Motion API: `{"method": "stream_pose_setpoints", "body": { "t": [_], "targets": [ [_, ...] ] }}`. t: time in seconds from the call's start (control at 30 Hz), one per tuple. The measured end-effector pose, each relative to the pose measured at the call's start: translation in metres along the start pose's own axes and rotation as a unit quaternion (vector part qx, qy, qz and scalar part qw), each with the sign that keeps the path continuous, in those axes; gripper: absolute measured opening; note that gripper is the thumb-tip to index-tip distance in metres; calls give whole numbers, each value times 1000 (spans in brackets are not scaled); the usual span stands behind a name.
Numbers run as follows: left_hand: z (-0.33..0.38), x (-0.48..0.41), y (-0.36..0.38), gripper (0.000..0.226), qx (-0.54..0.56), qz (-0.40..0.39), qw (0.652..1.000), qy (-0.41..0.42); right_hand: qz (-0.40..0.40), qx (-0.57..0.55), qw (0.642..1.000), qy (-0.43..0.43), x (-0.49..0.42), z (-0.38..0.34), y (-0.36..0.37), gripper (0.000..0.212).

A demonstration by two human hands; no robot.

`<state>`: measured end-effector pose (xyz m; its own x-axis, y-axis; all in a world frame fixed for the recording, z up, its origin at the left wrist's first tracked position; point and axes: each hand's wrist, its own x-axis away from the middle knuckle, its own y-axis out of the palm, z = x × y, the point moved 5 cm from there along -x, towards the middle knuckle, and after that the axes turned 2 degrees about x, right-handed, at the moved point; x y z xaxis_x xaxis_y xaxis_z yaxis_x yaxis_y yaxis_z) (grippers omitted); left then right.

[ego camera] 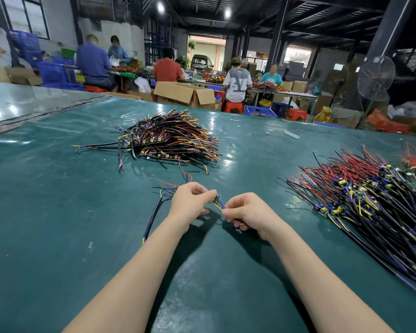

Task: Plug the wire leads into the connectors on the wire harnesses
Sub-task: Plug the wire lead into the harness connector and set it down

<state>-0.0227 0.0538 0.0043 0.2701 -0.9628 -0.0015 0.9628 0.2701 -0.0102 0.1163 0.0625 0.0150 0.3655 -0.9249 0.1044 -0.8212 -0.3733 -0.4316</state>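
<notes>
- Our left hand (pixel 190 203) pinches a small connector board (pixel 215 199) between thumb and fingertips, held just above the green table (pixel 82 236) near the middle.
- Our right hand (pixel 249 212) pinches the yellow and purple leads (pixel 219 206) close to their tips. The tips point at the board and sit just beside it or touching it; we cannot tell whether any lead is seated.
- A black cable (pixel 154 213) trails left from the left hand and curls back toward us on the table.
- Main risk, as we judge it: the thin leads could buckle or splay if we push them off-axis, since they are soft and the opening is tiny.
- We could swap yellow and purple, because both are pinched together and the slots are too small to read from here.
- A half-seated lead might pull out later if the trailing cable drags or snags on the table.
- The board could twist in our light pinch as we press.
- The pile of wired boards (pixel 370 195) at the right and the bundle (pixel 168 140) at the far middle lie well apart, so tangling with them seems unlikely.
</notes>
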Motion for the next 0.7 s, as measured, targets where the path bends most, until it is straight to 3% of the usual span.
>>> {"method": "stream_pose_setpoints", "body": {
  "t": [0.1,0.27,0.37,0.57,0.7],
  "targets": [
    [1,3,2,14,-13,-19,1000,-12,-9,4,1000,-15,0,-3,2,28],
    [7,8,12,20,198,-116,971,-66,5,5,999,-43,2,-7,2,25],
    [10,9,9,25,247,-135,957,-77,34,-1,997,-70,2,-11,-4,26],
    [13,10,12,27,219,-163,961,-46,36,-31,998,-28,3,-8,-17,27],
    [16,11,13,17,171,-163,972,-14,27,-21,999,-30,1,-8,-19,28]
  ]
}}
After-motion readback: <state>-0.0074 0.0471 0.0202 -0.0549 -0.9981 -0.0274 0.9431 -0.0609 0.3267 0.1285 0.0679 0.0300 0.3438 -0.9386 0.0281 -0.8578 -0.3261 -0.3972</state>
